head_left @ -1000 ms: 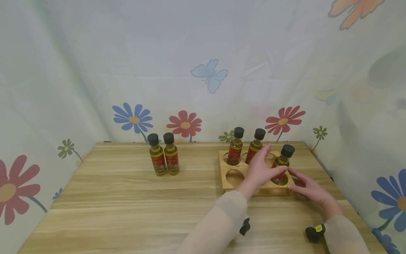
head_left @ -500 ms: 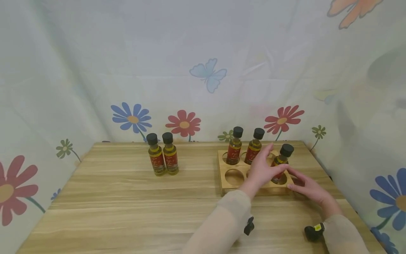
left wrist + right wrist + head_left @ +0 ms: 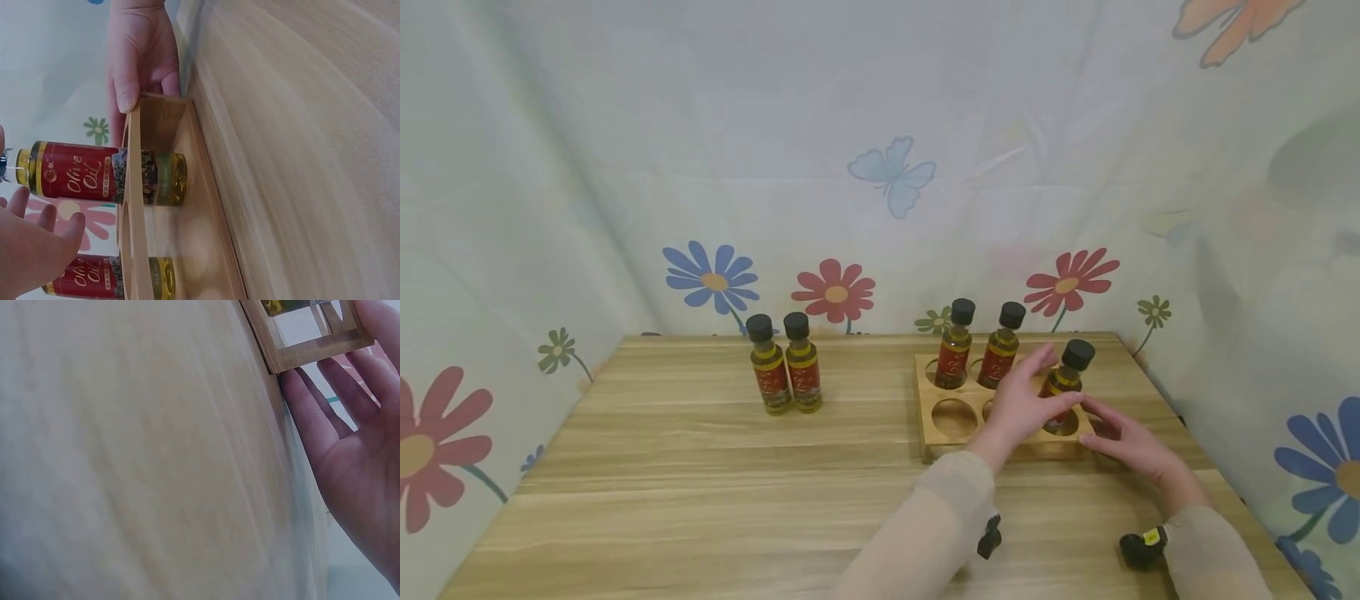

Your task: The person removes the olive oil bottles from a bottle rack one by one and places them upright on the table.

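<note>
A small olive oil bottle (image 3: 1063, 383), red-labelled with a black cap, stands in the front right hole of a wooden rack (image 3: 942, 448). Around its upper part my left hand (image 3: 1018, 407) is spread, thumb in front and fingers behind. The left wrist view shows those fingertips apart from the bottle (image 3: 75, 169). My right hand (image 3: 1131, 442) holds the rack's right end, its thumb on the top board and its fingers along the end wall (image 3: 322, 353). Two matching bottles, one at the back left (image 3: 953, 364) and one at the back middle (image 3: 998, 360), stand in the rack.
Two more olive oil bottles, a left one (image 3: 771, 379) and a right one (image 3: 806, 375), stand side by side on the wooden table (image 3: 700, 492), left of the rack. A flower-printed curtain (image 3: 760, 208) encloses the table's back and sides.
My left hand's fingers have shifted slightly and spread around the front right bottle. The rack, the bottles and my right hand stay in place.
</note>
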Demonstrator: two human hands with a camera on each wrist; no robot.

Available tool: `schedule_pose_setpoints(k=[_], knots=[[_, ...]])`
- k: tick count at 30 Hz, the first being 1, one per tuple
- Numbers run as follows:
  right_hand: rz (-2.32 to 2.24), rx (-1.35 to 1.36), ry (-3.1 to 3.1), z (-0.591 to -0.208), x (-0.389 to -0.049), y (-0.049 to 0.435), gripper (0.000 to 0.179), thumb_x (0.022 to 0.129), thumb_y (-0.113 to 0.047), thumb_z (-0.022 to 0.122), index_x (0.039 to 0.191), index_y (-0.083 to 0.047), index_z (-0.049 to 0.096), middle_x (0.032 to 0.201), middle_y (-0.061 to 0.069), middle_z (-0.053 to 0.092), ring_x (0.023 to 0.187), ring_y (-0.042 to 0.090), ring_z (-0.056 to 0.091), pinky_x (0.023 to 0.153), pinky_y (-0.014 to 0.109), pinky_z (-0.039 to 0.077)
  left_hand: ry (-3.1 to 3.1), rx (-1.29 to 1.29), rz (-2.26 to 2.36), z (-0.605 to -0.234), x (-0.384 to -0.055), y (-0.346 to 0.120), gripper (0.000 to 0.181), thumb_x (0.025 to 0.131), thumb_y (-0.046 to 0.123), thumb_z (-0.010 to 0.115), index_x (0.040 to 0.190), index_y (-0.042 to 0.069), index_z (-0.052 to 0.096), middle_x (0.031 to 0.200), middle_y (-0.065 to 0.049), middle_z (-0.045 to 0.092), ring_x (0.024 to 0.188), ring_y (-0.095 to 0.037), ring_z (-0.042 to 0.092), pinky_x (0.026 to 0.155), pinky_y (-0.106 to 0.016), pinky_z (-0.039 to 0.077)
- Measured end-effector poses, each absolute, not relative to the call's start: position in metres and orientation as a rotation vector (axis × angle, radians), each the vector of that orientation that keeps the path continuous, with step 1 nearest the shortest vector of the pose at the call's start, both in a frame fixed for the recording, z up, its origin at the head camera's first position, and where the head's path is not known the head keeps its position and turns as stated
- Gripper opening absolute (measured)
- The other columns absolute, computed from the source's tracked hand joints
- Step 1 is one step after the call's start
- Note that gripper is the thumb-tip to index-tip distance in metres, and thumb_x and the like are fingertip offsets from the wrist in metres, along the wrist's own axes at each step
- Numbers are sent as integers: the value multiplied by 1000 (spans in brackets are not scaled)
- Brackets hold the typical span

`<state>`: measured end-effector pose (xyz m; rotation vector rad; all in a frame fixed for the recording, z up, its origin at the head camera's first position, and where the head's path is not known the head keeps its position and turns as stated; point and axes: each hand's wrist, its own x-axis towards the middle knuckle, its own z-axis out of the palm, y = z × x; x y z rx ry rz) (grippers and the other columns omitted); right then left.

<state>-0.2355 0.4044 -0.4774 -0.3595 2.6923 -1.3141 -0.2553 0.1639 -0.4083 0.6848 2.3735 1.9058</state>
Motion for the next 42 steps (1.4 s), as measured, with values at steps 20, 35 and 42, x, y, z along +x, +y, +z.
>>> schedule_pose_setpoints(k=[20, 35, 42], knots=[[-1304, -344, 2696, -472, -235, 400, 72, 98, -18, 63, 154, 4, 23, 153, 37, 23, 129, 57, 39, 101, 61, 40, 2328, 658, 1983, -407, -253, 165, 58, 84, 23, 82, 138, 25, 60, 122, 9, 65, 114, -4, 56, 101, -32, 45], [-1330, -379, 2694, -473, -235, 401, 70, 98, -16, 63, 153, 5, 26, 152, 36, 26, 129, 58, 38, 100, 54, 42, 2328, 694, 2061, -409, -253, 171, 36, 81, 15, 83, 116, 18, 74, 99, 16, 66, 96, 1, 58, 90, -23, 47], [-1345, -447, 2699, -478, -235, 405, 67, 98, -14, 63, 151, 7, 27, 150, 38, 27, 128, 59, 37, 96, 28, 45, 2277, 694, 2122, -412, -251, 172, 33, 81, 13, 83, 113, 17, 75, 97, 17, 65, 93, 1, 59, 91, -27, 48]])
